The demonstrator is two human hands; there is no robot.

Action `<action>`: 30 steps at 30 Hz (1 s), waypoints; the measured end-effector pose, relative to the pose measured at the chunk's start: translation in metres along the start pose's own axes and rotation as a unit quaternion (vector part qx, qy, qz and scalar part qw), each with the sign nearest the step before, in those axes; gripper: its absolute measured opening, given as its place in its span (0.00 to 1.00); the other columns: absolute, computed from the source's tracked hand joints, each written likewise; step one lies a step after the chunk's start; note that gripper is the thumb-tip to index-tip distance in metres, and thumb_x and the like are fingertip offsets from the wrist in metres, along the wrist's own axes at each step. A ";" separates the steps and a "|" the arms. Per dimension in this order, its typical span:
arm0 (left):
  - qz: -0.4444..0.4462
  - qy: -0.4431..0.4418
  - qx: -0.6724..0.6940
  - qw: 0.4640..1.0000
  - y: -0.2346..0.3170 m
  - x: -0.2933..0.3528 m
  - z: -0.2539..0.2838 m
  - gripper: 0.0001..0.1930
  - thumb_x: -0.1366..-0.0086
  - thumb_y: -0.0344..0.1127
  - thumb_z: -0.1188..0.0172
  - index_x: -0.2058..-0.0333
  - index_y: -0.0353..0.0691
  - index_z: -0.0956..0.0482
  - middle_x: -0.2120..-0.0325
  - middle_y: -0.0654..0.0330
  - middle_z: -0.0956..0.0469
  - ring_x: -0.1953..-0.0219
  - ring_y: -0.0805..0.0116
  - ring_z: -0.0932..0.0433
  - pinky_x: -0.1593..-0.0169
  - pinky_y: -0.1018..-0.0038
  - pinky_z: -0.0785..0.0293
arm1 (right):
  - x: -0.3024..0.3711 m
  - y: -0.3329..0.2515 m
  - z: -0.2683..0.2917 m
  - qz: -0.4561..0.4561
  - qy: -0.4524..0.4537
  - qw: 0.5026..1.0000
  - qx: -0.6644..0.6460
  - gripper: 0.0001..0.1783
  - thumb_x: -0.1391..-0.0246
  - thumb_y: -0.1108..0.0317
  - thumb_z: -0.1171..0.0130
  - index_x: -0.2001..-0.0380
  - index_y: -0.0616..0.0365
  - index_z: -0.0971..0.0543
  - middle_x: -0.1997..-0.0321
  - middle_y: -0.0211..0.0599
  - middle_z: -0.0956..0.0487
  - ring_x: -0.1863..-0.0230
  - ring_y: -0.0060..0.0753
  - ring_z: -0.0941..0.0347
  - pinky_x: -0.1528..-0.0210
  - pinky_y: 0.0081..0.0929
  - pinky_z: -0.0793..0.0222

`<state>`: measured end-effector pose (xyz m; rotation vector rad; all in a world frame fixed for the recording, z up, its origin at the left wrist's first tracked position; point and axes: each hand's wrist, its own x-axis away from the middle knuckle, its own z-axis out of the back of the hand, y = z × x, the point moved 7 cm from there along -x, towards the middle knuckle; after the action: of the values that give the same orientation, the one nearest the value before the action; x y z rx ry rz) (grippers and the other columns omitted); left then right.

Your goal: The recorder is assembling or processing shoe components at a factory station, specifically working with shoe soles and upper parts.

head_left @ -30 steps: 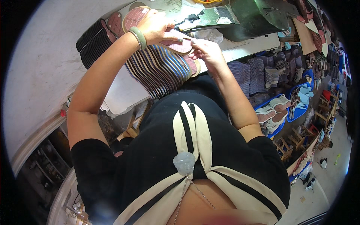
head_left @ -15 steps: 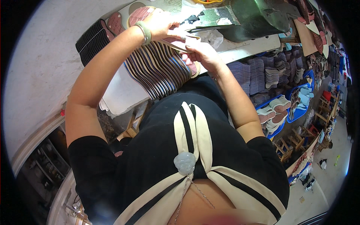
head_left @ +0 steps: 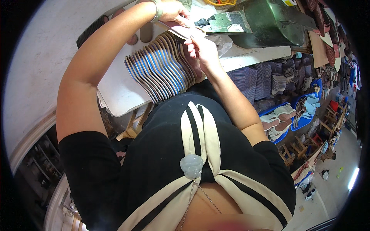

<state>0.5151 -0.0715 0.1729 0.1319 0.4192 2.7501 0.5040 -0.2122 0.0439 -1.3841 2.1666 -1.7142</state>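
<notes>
Between my two hands a shoe sole with a pale edge [head_left: 174,30] lies against the plate end of a dark green sewing machine [head_left: 266,25]. My left hand [head_left: 172,11], with a bangle at the wrist, is closed on the sole's far side. Thumb and fingers of my right hand [head_left: 203,49] pinch its near edge. Part of the sole is hidden under the left hand. Just nearer to me, a long row of soles with blue and cream edges [head_left: 160,67] stands on edge, packed close together.
The white table [head_left: 119,90] carries the row. A dark bundle of soles [head_left: 92,30] stands at the far left. Beyond the table's right edge are stacked grey soles [head_left: 246,82] and blue crates [head_left: 304,121] of slippers. A crumpled clear bag [head_left: 223,44] lies by the machine.
Both hands have shifted away from me with the sole, the left more clearly, toward the top of the view. The whole view has also moved slightly.
</notes>
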 end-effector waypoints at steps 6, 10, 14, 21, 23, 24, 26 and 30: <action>0.126 -0.059 0.037 0.990 -0.022 0.027 -0.047 0.16 0.40 0.49 0.45 0.62 0.45 0.22 0.68 0.53 0.21 0.67 0.56 0.23 0.61 0.66 0.29 | 0.017 0.000 -0.009 -0.046 -0.095 0.992 0.063 0.16 0.41 0.62 0.49 0.67 0.66 0.22 0.75 0.34 0.23 0.79 0.21 0.29 0.74 0.15 0.32; 0.285 -0.040 0.325 0.901 0.001 0.074 -0.092 0.17 0.38 0.46 0.44 0.59 0.39 0.25 0.68 0.56 0.22 0.66 0.70 0.26 0.59 0.74 0.29 | 0.028 -0.013 0.006 0.127 -0.045 0.984 0.115 0.15 0.42 0.65 0.47 0.59 0.67 0.25 0.65 0.42 0.22 0.68 0.30 0.23 0.59 0.23 0.27; 0.242 0.109 0.476 0.838 0.052 0.099 -0.115 0.17 0.39 0.46 0.43 0.60 0.37 0.26 0.69 0.57 0.23 0.66 0.70 0.25 0.59 0.72 0.29 | 0.053 0.000 -0.009 0.016 -0.087 0.979 -0.184 0.15 0.45 0.70 0.46 0.56 0.69 0.26 0.59 0.40 0.23 0.58 0.28 0.26 0.54 0.25 0.30; 0.233 0.075 0.783 0.572 0.147 0.120 -0.137 0.13 0.36 0.36 0.44 0.56 0.35 0.24 0.66 0.65 0.23 0.66 0.78 0.26 0.59 0.80 0.30 | 0.107 0.001 -0.011 -0.033 -0.110 0.986 -0.121 0.16 0.40 0.65 0.52 0.59 0.69 0.24 0.59 0.43 0.21 0.59 0.32 0.24 0.53 0.29 0.29; 0.241 0.086 0.785 0.564 0.161 0.129 -0.139 0.13 0.36 0.37 0.44 0.57 0.34 0.24 0.68 0.65 0.22 0.68 0.79 0.25 0.62 0.81 0.29 | 0.114 0.006 -0.008 -0.003 -0.100 0.992 -0.073 0.15 0.40 0.66 0.52 0.60 0.68 0.24 0.61 0.43 0.21 0.60 0.30 0.24 0.54 0.27 0.29; 0.239 0.085 0.784 0.567 0.165 0.133 -0.139 0.13 0.36 0.37 0.44 0.57 0.34 0.24 0.68 0.65 0.22 0.68 0.79 0.25 0.62 0.81 0.29 | 0.117 0.005 -0.008 0.023 -0.090 0.995 -0.023 0.15 0.40 0.66 0.52 0.61 0.67 0.23 0.62 0.42 0.21 0.62 0.28 0.24 0.55 0.25 0.29; 0.255 0.111 0.761 0.586 0.168 0.141 -0.137 0.14 0.36 0.38 0.45 0.58 0.34 0.24 0.68 0.64 0.22 0.68 0.79 0.25 0.62 0.82 0.28 | 0.117 0.007 -0.013 0.041 -0.086 0.995 -0.028 0.14 0.41 0.65 0.50 0.64 0.66 0.22 0.65 0.40 0.21 0.64 0.26 0.25 0.58 0.22 0.29; 0.242 0.198 0.743 0.591 0.170 0.148 -0.121 0.14 0.35 0.38 0.46 0.58 0.33 0.25 0.69 0.65 0.23 0.68 0.80 0.26 0.63 0.83 0.28 | 0.115 0.010 -0.014 0.064 -0.057 0.995 -0.045 0.15 0.44 0.62 0.44 0.65 0.65 0.22 0.69 0.33 0.21 0.72 0.20 0.26 0.69 0.17 0.30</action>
<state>0.3034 -0.2028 0.1153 0.0097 3.0028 1.8606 0.4219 -0.2779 0.0943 -1.2973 2.2402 -1.4749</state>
